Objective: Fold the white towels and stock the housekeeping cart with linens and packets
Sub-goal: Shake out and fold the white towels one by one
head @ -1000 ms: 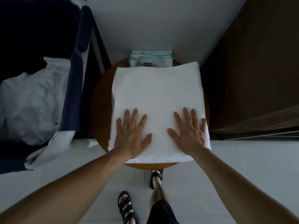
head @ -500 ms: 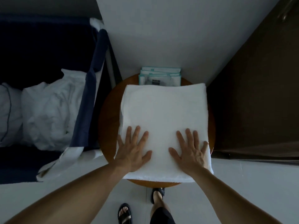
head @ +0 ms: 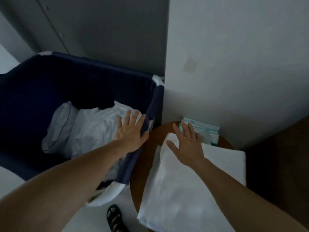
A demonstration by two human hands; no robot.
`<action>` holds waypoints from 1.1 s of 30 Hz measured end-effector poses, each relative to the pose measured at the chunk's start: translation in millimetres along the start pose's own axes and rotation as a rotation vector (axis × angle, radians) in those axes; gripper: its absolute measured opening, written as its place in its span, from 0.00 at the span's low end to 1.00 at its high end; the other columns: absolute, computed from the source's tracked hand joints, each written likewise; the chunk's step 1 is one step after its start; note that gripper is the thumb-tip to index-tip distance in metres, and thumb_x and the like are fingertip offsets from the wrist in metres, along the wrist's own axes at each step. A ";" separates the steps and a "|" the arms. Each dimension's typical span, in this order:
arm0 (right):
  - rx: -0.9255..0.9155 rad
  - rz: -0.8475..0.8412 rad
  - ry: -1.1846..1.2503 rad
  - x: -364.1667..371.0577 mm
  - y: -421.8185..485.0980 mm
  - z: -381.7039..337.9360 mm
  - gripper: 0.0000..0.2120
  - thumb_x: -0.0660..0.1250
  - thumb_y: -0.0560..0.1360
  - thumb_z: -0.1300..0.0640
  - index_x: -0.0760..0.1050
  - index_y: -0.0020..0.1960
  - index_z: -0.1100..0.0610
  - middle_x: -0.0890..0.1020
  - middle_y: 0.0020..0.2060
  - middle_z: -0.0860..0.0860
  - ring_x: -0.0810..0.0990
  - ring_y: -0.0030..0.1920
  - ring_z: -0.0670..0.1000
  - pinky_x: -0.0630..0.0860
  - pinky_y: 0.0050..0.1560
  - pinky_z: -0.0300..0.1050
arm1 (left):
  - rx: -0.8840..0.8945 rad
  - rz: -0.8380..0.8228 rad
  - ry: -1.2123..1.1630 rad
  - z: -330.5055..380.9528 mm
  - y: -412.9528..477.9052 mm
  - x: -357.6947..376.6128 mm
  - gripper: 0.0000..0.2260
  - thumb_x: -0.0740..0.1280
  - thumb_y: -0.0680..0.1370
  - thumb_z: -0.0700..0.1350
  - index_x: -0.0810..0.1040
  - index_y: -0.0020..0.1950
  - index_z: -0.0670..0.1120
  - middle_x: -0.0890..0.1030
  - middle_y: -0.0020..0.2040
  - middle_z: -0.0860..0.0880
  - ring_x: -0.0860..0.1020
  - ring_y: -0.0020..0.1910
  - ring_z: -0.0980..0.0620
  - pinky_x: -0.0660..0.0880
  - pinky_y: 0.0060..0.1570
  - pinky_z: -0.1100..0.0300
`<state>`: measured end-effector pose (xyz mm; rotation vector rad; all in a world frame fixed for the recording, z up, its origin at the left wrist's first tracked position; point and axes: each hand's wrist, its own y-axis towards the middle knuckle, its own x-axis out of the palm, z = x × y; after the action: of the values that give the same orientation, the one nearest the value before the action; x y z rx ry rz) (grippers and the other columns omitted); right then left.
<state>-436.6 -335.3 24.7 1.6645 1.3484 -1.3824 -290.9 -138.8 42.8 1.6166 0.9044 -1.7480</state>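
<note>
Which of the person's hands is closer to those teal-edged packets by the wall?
The right hand. Its fingertips overlap the near edge of the packets, above the folded towel. The left hand is off to their left, spread over the rim of the navy cart.

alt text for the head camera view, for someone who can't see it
A person's open left hand reaches over the rim of a navy fabric cart holding crumpled white linens, while the open right hand is spread over a folded white towel on a round wooden table. Teal-edged packets sit at the table's far edge by the wall.
</note>
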 end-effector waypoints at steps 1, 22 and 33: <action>-0.026 -0.002 -0.007 -2.3 13.8 -14.3 0.36 0.41 0.77 0.28 0.43 0.81 0.43 0.43 0.81 0.50 0.38 0.80 0.54 0.45 0.76 0.69 | -0.033 0.000 -0.011 -22.3 2.6 -1.6 0.33 0.51 0.79 0.65 0.48 0.81 0.54 0.48 0.82 0.48 0.44 0.80 0.42 0.47 0.76 0.37; 0.045 -0.560 0.118 261.3 312.6 -325.6 0.58 0.72 0.68 0.32 0.36 0.80 0.45 0.35 0.79 0.47 0.34 0.79 0.56 0.50 0.76 0.68 | -0.302 -0.315 -0.185 -429.6 85.6 180.2 0.32 0.53 0.82 0.61 0.48 0.82 0.48 0.50 0.82 0.45 0.46 0.80 0.42 0.50 0.76 0.41; -0.034 -0.439 -0.110 333.6 301.7 -344.6 0.30 0.63 0.76 0.61 0.60 0.76 0.52 0.68 0.67 0.58 0.67 0.66 0.59 0.73 0.59 0.51 | -0.283 -0.393 -0.398 -448.0 86.8 223.2 0.33 0.57 0.82 0.60 0.47 0.82 0.50 0.48 0.82 0.48 0.46 0.80 0.48 0.51 0.76 0.47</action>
<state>-49.8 -15.0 -237.7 1.2944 1.7290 -1.6530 25.5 174.4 -201.9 0.9076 1.2571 -1.9952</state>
